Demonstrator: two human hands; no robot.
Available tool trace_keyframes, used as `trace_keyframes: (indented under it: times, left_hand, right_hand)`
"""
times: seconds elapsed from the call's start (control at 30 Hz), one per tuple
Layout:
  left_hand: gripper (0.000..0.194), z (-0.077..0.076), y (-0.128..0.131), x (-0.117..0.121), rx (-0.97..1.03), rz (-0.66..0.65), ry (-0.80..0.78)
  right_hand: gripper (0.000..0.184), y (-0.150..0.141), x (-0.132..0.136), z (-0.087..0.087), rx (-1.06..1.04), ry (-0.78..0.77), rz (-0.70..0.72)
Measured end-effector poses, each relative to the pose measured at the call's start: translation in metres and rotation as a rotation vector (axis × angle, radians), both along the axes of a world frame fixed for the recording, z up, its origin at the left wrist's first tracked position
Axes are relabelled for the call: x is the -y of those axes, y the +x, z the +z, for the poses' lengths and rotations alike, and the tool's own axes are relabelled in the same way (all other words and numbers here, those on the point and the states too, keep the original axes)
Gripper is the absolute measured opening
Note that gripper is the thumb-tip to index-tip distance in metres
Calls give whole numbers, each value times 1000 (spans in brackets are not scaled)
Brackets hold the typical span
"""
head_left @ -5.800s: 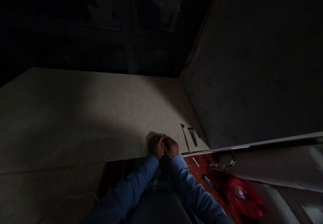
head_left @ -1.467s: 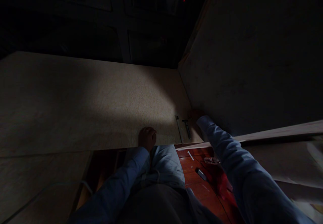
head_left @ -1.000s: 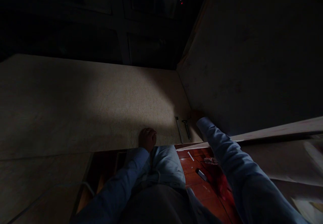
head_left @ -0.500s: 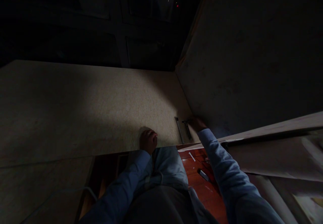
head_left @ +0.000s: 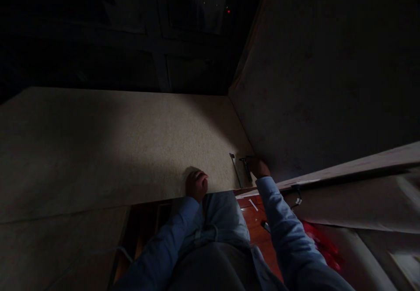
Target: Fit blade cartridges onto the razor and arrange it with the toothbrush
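On the near edge of the pale tabletop (head_left: 157, 142) rests my left hand (head_left: 197, 185), its fingers curled in and nothing visible in them. My right hand (head_left: 258, 167) is at the right end of the tabletop, beside the wall. Its fingertips reach the head of a dark T-shaped tool (head_left: 246, 170), which lies on the surface. Shadow hides whether those fingers grip it. Just left of that tool lies a thin metal rod (head_left: 236, 171) with a small dark head, apart from both hands.
A dark wall (head_left: 328, 76) bounds the tabletop on the right, and dark window panes (head_left: 193, 68) stand behind it. Below the edge are a reddish-brown surface (head_left: 257, 221) with a white strip (head_left: 253, 205), a red plastic-like thing (head_left: 328, 247) and a black cable (head_left: 297, 194).
The view has shifted slightly. My right hand has drawn a little nearer to me beside the T-shaped tool. The tool, the rod and my left hand keep nearly the same places on the tabletop.
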State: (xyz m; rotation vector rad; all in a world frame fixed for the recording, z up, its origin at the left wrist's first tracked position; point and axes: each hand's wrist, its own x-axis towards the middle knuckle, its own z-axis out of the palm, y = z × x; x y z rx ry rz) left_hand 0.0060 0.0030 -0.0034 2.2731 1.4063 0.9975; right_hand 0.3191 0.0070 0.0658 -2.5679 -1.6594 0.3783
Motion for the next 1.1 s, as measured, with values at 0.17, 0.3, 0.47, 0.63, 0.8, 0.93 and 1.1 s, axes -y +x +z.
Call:
trace_keyframes:
  times: [0.17,0.3,0.47,0.63,0.8,0.93,1.1]
  left_hand:
    - [25,3,-1,0,13,-14,-22]
    - [24,6,-1,0,25,-27,-42]
    - [26,8,-1,1,41,-31,-68]
    - [25,9,-1,2,75,-38,-102]
    - [24,10,-1,2,152,-45,-152]
    - [23,12,0,1,250,-39,-209]
    - [15,17,-1,0,437,0,-320]
  right_hand:
    - [34,-13,26,3,-22,80,-92]
    - [34,-25,33,0,-79,103,-110]
    - [27,-31,35,-6,-155,103,-148]
    - [28,-32,38,-6,-272,181,-155]
    - [37,-45,46,-1,-405,305,-144]
    - [37,-71,60,3,-529,390,-92]
    - [22,-119,69,1,-729,484,-17]
